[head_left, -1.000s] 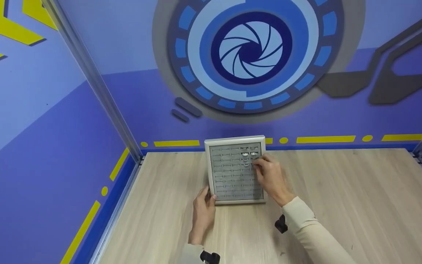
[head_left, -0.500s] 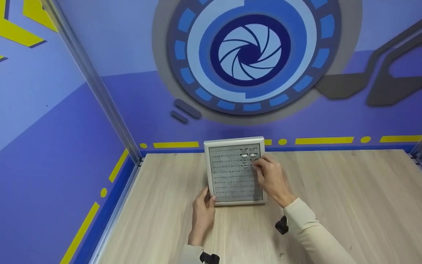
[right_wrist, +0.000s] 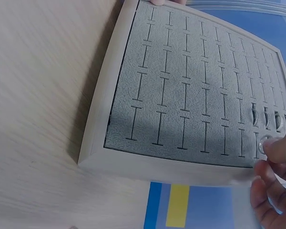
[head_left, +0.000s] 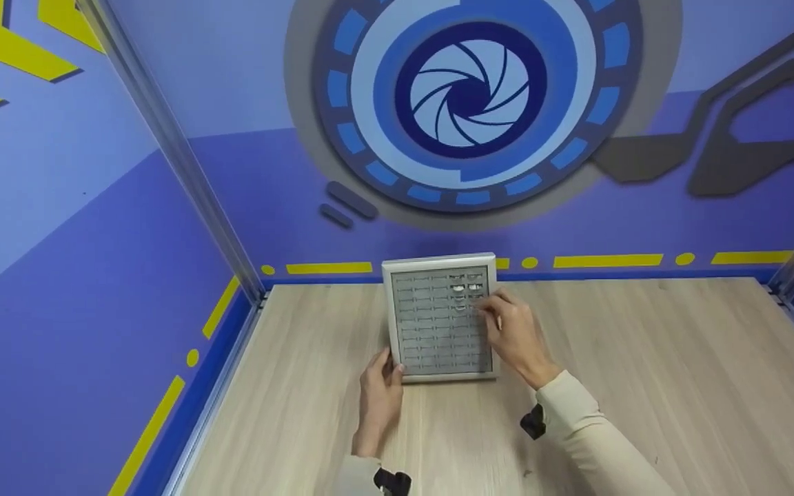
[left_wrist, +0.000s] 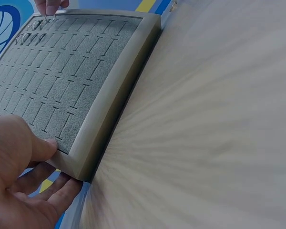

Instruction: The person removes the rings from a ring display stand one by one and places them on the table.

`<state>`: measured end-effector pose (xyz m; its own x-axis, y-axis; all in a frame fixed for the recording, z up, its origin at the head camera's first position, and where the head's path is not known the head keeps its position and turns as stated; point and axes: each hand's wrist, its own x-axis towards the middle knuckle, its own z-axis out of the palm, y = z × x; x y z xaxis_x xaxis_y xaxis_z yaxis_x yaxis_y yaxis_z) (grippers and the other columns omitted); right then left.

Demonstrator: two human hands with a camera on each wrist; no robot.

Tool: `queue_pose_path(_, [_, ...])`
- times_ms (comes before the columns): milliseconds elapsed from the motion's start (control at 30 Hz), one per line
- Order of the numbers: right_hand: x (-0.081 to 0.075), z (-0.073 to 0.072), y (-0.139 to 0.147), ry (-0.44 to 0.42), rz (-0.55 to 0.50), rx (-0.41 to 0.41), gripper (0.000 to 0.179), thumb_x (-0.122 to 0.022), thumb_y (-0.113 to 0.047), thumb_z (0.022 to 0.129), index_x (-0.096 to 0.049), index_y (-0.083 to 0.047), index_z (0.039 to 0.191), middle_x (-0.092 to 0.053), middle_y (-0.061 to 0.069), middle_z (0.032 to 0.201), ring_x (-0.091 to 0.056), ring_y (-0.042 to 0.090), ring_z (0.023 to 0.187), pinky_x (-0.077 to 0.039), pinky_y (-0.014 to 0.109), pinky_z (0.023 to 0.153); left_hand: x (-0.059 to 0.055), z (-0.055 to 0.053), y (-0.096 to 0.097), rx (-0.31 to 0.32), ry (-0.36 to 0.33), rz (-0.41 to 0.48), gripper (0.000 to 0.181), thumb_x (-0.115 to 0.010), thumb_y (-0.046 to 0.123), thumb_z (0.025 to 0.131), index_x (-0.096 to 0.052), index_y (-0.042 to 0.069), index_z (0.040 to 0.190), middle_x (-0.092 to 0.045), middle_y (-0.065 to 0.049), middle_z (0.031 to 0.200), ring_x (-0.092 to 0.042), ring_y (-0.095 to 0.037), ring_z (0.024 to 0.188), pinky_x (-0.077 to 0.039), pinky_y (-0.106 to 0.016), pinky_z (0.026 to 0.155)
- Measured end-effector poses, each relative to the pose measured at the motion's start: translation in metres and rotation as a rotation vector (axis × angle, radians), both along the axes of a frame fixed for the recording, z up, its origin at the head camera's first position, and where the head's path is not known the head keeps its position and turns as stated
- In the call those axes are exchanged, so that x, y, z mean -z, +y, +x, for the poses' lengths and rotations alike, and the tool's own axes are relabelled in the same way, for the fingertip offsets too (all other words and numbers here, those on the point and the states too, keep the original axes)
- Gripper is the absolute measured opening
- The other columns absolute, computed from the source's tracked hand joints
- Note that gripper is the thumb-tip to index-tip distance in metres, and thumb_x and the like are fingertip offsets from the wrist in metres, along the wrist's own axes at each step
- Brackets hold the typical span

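A ring display tray (head_left: 431, 344) with a pale frame and grey slotted padding stands tilted up on the table. Several silver rings (right_wrist: 267, 117) sit in slots at its upper right. My left hand (head_left: 380, 399) grips the tray's lower left corner. In the left wrist view the left thumb (left_wrist: 46, 149) lies on the front, and the fingers reach behind the frame. My right hand (head_left: 515, 337) is at the tray's right side. Between its thumb and fingers it pinches a ring (right_wrist: 262, 144) at a slot of the right-hand column; the fingers partly hide that ring.
The wooden table (head_left: 645, 372) spreads around the tray. Behind it rises a blue printed wall (head_left: 245, 193), with a metal post (head_left: 183, 158) at the left corner. A dark cuff strap (head_left: 533, 421) hangs by the right sleeve.
The right hand's wrist has shifted very slightly while its fingertips stay at the same slot. The left hand keeps its grip on the tray; the whole view drifts a little.
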<state>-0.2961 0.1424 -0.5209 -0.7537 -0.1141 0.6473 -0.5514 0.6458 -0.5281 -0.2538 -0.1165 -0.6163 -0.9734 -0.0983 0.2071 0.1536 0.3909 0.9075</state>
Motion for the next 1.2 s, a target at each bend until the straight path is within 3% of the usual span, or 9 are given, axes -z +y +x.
queue_pose_path(433, [0.003, 0.010, 0.013, -0.017, 0.023, 0.021, 0.011, -0.072, 0.010, 0.095, -0.076, 0.000, 0.093, -0.067, 0.006, 0.092, -0.065, 0.016, 0.080, -0.062, 0.034, 0.069, 0.002, 0.000, 0.000, -0.011, -0.007, -0.021, 0.050, -0.061, -0.001, 0.106, -0.048, -0.012, 0.152, -0.059, -0.028, 0.148, -0.060, -0.041, 0.138, -0.053, -0.042, 0.116])
queue_pose_path(833, [0.017, 0.014, 0.038, -0.001, 0.045, 0.032, 0.013, -0.072, 0.014, 0.092, -0.072, 0.001, 0.092, -0.066, 0.007, 0.090, -0.065, 0.017, 0.079, -0.062, 0.033, 0.068, 0.002, -0.003, 0.002, 0.000, -0.012, 0.000, 0.050, -0.061, -0.001, 0.105, -0.048, -0.010, 0.153, -0.059, -0.027, 0.147, -0.061, -0.040, 0.137, -0.055, -0.040, 0.113])
queue_pose_path(1200, [0.033, 0.025, 0.057, -0.112, 0.085, 0.111, 0.009, -0.073, 0.007, 0.096, -0.074, -0.003, 0.097, -0.065, 0.002, 0.092, -0.063, 0.012, 0.080, -0.061, 0.032, 0.067, 0.005, -0.001, -0.003, 0.028, 0.021, 0.005, 0.052, -0.061, 0.000, 0.106, -0.046, -0.011, 0.154, -0.056, -0.029, 0.150, -0.058, -0.041, 0.140, -0.053, -0.040, 0.116])
